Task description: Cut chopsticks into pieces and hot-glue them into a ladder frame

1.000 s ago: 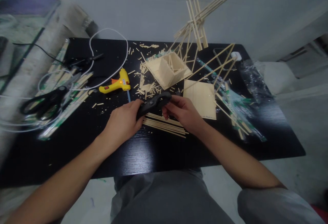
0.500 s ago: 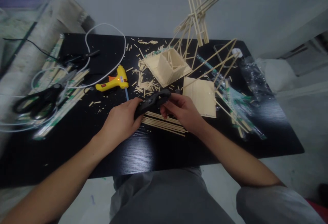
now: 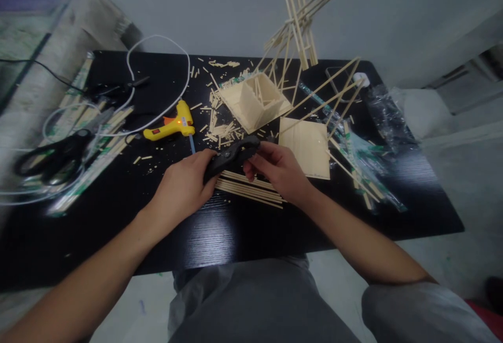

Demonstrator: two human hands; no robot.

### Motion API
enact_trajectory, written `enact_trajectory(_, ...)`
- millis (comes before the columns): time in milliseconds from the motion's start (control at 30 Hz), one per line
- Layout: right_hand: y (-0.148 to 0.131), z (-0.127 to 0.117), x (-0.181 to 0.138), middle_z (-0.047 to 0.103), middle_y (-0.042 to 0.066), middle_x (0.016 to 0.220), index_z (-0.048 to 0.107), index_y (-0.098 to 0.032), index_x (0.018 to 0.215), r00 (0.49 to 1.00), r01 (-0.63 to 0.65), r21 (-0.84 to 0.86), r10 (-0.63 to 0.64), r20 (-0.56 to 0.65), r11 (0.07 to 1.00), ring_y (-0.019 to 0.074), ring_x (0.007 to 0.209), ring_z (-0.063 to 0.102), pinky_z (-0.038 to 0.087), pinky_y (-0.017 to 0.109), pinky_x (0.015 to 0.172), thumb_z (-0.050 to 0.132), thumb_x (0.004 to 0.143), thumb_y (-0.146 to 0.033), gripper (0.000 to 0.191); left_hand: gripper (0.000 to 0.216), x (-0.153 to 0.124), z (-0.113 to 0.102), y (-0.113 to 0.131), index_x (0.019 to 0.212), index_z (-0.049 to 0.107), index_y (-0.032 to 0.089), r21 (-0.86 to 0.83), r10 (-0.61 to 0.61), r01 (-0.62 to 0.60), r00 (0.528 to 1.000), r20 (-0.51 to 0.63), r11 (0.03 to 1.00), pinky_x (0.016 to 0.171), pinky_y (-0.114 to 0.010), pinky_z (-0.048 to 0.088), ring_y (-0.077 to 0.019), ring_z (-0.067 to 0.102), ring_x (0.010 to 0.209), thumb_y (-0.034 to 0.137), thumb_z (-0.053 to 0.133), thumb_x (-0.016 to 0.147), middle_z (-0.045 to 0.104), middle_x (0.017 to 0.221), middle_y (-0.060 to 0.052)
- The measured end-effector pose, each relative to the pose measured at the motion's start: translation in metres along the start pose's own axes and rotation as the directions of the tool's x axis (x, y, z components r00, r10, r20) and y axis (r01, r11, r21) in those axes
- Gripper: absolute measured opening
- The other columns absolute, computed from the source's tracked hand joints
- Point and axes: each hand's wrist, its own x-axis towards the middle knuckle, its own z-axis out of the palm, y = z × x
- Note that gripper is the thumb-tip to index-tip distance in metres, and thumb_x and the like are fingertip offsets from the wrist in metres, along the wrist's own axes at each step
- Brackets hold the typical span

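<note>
My left hand (image 3: 186, 181) is wrapped around one end of a black hand tool (image 3: 230, 158) with a curved outline; its exact kind is hard to make out. At the tool's other end, the bent fingers of my right hand (image 3: 277, 170) are closed on it. Several thin wooden sticks (image 3: 251, 191) lie side by side on the table just below the tool. To the right of my right hand rests a flat square wooden board (image 3: 308, 149). A yellow glue gun (image 3: 173, 123) with a blue glue stick lies up and left of my left hand.
A wooden stick windmill-like frame (image 3: 301, 23) rises behind a small wooden box (image 3: 261, 99) on the black table (image 3: 157, 251). Cut stick scraps (image 3: 222, 128) are scattered there. Black scissors (image 3: 55, 159), a white cable (image 3: 188, 70) and bagged sticks lie left; more plastic wrapping (image 3: 365, 159) lies right.
Both hands keep their hold on the black tool with hardly any movement. The table and the things on it appear slightly further left, as the camera view has shifted a little.
</note>
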Motion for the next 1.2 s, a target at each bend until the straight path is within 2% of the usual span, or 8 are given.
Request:
enact_trajectory(167,0.001,-0.001,0.000,0.068,-0.002,0.074,0.069,-0.019,0.086,1.000,0.008,-0.014,-0.008,0.005,1.000,0.0103,0.062,0.062,0.057,0.026,0.061,0.083,0.087,-0.050,0.034,0.033,0.000,-0.001,0.002,0.125,0.060,0.019,0.021,-0.013,0.013,1.000,0.014,1.000,0.087,-0.039,0.056,-0.0307,0.073,0.103,0.029,0.050,0.095,0.075,0.113,-0.011)
enact_trajectory(400,0.002,-0.001,0.000,0.066,-0.002,0.071,0.068,-0.018,0.084,0.999,0.030,-0.009,-0.029,0.021,1.000,0.0103,0.061,0.061,0.055,0.026,0.059,0.082,0.088,-0.050,0.035,0.024,0.000,-0.002,0.003,0.115,0.061,0.019,0.038,-0.032,0.030,0.999,0.042,0.999,0.075,-0.037,0.052,-0.0300,0.074,0.090,0.028,0.051,0.095,0.076,0.100,-0.009)
enact_trajectory(533,0.004,-0.001,0.000,0.065,-0.002,0.072,0.068,-0.019,0.084,0.999,0.027,-0.012,-0.027,0.024,1.000,0.0104,0.061,0.061,0.055,0.026,0.059,0.081,0.088,-0.051,0.035,0.020,0.000,-0.001,0.005,0.108,0.061,0.021,0.111,-0.081,0.075,0.996,0.049,0.991,0.069,-0.034,0.047,-0.0290,0.075,0.084,0.033,0.051,0.097,0.076,0.092,-0.007)
enact_trajectory(733,0.008,-0.001,0.001,0.066,-0.003,0.072,0.068,-0.018,0.082,0.999,-0.008,0.058,0.006,0.035,0.998,0.0093,0.061,0.061,0.054,0.024,0.058,0.084,0.086,-0.050,0.035,0.046,0.000,-0.005,0.010,0.094,0.060,0.021,0.212,-0.129,0.120,0.991,0.030,0.970,0.062,-0.035,0.041,-0.0301,0.073,0.072,0.062,0.040,0.100,0.072,0.074,-0.008)
enact_trajectory(933,0.008,0.000,0.001,0.067,-0.002,0.071,0.070,-0.017,0.084,0.998,-0.066,0.091,0.065,0.008,0.994,0.0101,0.061,0.062,0.054,0.025,0.058,0.086,0.082,-0.053,0.040,0.053,0.001,-0.008,0.011,0.089,0.060,0.021,0.198,-0.143,0.132,0.989,0.045,0.971,0.062,-0.035,0.037,-0.0267,0.069,0.066,0.053,0.021,0.105,0.067,0.066,-0.007)
enact_trajectory(1200,0.011,-0.002,0.003,0.069,-0.002,0.073,0.072,-0.017,0.086,0.993,-0.112,0.181,0.114,0.002,0.977,0.0095,0.064,0.065,0.056,0.023,0.061,0.088,0.082,-0.048,0.035,0.053,0.003,-0.006,0.010,0.080,0.060,0.022,0.136,-0.204,0.204,0.979,-0.013,0.969,0.063,-0.036,0.033,-0.0278,0.065,0.064,0.057,0.026,0.102,0.064,0.063,-0.008)
